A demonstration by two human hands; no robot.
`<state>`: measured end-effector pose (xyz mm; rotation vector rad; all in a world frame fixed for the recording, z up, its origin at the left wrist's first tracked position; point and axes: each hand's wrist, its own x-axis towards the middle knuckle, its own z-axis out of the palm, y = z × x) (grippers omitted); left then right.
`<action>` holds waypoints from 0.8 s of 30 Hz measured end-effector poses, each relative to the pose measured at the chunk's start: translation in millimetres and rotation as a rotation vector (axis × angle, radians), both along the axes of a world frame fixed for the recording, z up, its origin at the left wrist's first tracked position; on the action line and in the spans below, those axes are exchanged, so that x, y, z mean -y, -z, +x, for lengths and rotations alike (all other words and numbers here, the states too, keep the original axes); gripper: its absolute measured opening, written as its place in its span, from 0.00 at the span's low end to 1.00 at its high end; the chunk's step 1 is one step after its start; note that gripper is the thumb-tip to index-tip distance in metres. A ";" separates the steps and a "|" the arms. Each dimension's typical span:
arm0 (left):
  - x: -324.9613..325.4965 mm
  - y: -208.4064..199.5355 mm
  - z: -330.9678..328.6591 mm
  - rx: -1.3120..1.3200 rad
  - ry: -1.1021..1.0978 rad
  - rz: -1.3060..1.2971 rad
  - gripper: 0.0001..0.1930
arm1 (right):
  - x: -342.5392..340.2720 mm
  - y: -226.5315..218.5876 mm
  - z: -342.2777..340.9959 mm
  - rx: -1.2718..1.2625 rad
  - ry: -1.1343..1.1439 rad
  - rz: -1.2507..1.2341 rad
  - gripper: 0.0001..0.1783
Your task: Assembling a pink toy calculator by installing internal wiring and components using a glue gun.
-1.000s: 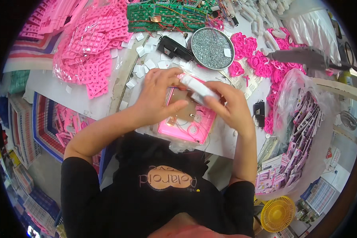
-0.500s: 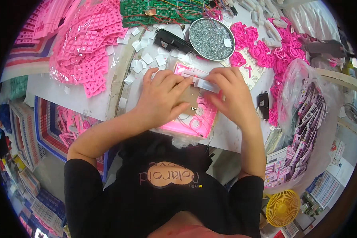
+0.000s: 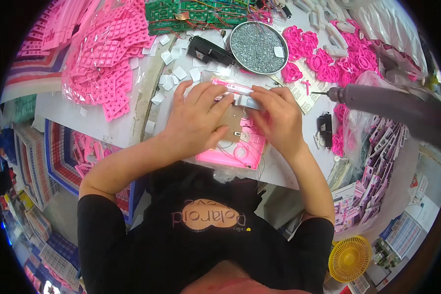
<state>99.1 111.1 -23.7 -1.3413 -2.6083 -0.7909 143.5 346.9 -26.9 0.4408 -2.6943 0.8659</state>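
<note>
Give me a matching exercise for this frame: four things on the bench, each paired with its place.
Things:
1 round metal tray
2 power screwdriver
3 green circuit boards
4 yellow fan

Places:
A lower right, below the bench
B far edge, top centre
C just beyond the hands
D right of the right hand

Pairs: 1-C, 2-D, 3-B, 4-A

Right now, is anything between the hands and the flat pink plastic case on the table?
Yes. A brown circuit board lies on the flat pink plastic case, under the left hand. The right hand presses a small white piece.
</note>
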 end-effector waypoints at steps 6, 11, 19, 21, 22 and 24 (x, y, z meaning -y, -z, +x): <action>-41.9 -15.6 -103.4 0.292 0.000 -0.019 0.10 | -0.5 -11.3 -5.0 0.100 -0.009 0.034 0.18; -99.3 25.9 -151.2 -0.195 -0.022 -0.248 0.08 | -13.1 -33.7 -4.0 0.291 -0.046 -0.006 0.25; -114.2 33.1 -152.2 -0.237 0.015 -0.235 0.09 | -50.1 -100.8 -74.6 0.127 -0.319 -1.136 0.30; -113.3 17.9 -153.8 -0.181 0.030 -0.288 0.08 | -58.8 -101.5 -81.3 0.206 -0.301 -1.000 0.29; -113.0 10.5 -153.4 -0.153 0.038 -0.313 0.08 | -54.0 -101.8 -79.4 0.235 -0.262 -1.013 0.25; -93.1 3.9 -137.8 -0.221 0.067 -0.087 0.07 | -33.0 -99.6 -71.1 0.307 -0.188 -1.044 0.19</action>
